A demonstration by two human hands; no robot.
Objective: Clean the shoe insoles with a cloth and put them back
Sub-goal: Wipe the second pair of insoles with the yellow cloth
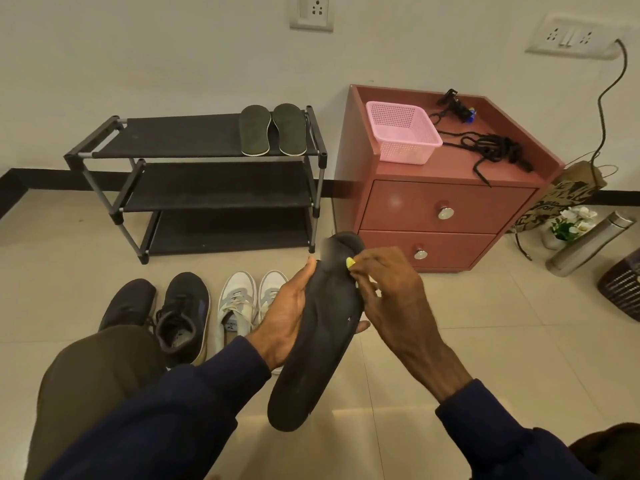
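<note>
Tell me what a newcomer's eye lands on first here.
The long dark insole dominates the centre foreground, held in the left-hand grip while the right-hand grip pinches a yellow cloth against its far end. Behind, a pink basket stands out on the reddish cabinet at the right. A pair of insoles lies on the top shelf of the black shoe rack.

The left hand [289, 306] grips a dark insole [318, 344] from its 9 o'clock side. The right hand [391, 296] pinches a yellow cloth [350, 262] against its far end. Two more insoles [255, 130] lie on the rack [180, 136] at 12 o'clock, with shoes [183, 306] on the floor at 9.
</note>
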